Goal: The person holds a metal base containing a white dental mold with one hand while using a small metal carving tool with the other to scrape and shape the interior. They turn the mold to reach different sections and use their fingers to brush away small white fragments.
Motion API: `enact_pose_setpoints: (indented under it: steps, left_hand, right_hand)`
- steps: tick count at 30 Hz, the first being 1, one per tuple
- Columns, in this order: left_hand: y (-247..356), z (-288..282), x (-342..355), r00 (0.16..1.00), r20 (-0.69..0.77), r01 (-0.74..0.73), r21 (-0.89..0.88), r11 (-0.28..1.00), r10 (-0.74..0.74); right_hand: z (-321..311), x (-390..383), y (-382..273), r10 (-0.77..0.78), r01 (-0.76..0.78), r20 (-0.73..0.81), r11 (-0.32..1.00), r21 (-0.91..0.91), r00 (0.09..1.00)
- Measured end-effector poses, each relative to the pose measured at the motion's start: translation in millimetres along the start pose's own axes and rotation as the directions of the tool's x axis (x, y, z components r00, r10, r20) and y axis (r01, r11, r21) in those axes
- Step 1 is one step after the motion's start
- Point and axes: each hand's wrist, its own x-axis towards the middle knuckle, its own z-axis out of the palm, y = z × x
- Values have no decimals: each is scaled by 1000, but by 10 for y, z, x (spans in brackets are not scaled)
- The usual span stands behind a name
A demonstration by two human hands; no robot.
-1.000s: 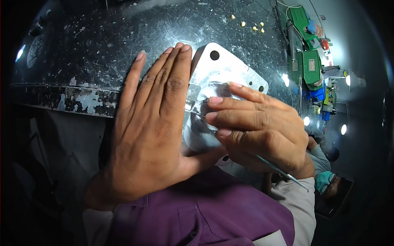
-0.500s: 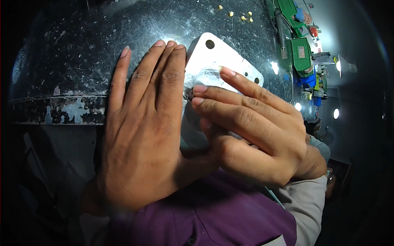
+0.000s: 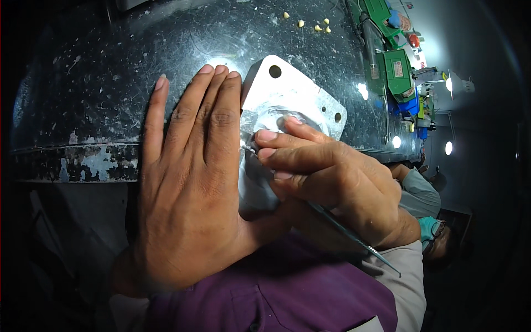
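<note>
My left hand lies flat with its fingers stretched out along the left side of a pale metal block, its thumb crossing below. The block has round holes and a shiny hollowed middle. My right hand is bent over that hollow, fingers curled and pinching a thin metal tool, whose knurled shaft and fine tail stick out toward the lower right. The tool's working end is hidden under my fingertips, which are close beside my left index finger.
The block is on a dark, scratched worktop. Several small pale pieces lie at the back. Green bins and a lamp are at the right, along with a co-worker in a pale top, partly behind my right arm.
The view has shifted, with block and hands appearing farther left. My right hand's fingers have moved over the hollow, and the tool's shaft shows more clearly than half a second ago.
</note>
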Motion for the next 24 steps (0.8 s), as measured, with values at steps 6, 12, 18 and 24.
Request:
enact_pose_setpoints:
  steps: [6,12,18,24]
  left_hand:
    - [-76,77,-20,999,-5,-33,-13,999,33]
    - [79,-66,47,996,51,77,-142,987,-71]
    - [51,-57,22,998,25,56,-132,990,-53]
    - [37,-71,19,998,47,40,-72,997,-36]
  right_hand:
    - [-52,76,-22,-182,204,109,948,-246,977]
    - [56,-70,31,71,-68,-73,997,45,995]
    - [15,0,-83,61,-63,-37,996,-56,997]
    - [-66,101,-179,14,13,86,954,-300,996]
